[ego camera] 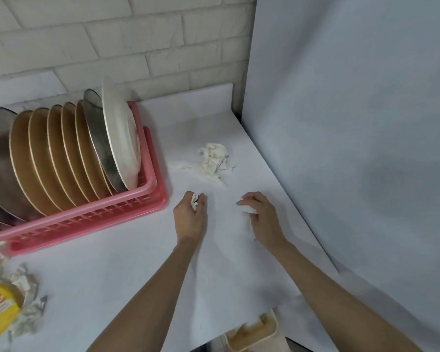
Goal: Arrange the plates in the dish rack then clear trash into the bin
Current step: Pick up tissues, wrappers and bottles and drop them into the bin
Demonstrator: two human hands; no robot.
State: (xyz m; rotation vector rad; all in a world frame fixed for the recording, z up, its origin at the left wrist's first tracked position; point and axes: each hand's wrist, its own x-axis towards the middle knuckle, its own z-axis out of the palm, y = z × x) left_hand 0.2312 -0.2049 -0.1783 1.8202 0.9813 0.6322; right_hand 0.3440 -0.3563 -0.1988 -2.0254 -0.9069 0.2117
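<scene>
The left hand (189, 217) pinched a wad (195, 201), the right hand (261, 219) gripped a scrap (248, 209); the tissue pile (214, 161) lay just beyond both, untouched.

White counter (127, 283): pink dish rack (92, 219), tissue pile (215, 161).

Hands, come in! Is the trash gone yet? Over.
Left hand grips a tissue wad, right hand grips a paper scrap. Plates stand in the pink rack. Tissue pile waits on the counter; nothing blocks it.
</scene>
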